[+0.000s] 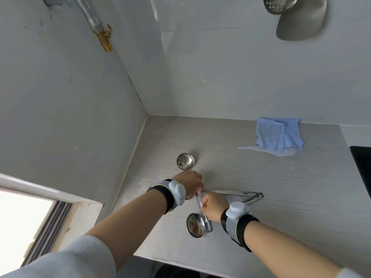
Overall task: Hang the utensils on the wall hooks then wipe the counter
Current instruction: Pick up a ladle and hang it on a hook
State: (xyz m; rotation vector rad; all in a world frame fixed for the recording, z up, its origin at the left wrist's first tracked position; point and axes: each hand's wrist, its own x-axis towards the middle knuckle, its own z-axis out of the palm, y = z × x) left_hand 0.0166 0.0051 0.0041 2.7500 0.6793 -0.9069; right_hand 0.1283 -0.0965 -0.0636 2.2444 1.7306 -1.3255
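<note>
**Two ladles and tongs at the counter's near end**

The left hand (189,182) is closed over a handle leading to the far ladle (185,161) (the grasp itself is hidden under the knuckles). The right hand (213,206) is clamped on the handle of the near ladle (195,227), whose bowl is seen above the counter (281,187). Tongs (241,195) lie partly covered behind the right hand. A blue cloth (279,135) is crumpled against the back wall. A skimmer (279,4) hangs above, cut off by the frame.

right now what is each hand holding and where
The right hand grips the near ladle by its handle. The left hand covers the far ladle's handle; its grip cannot be confirmed.
</note>
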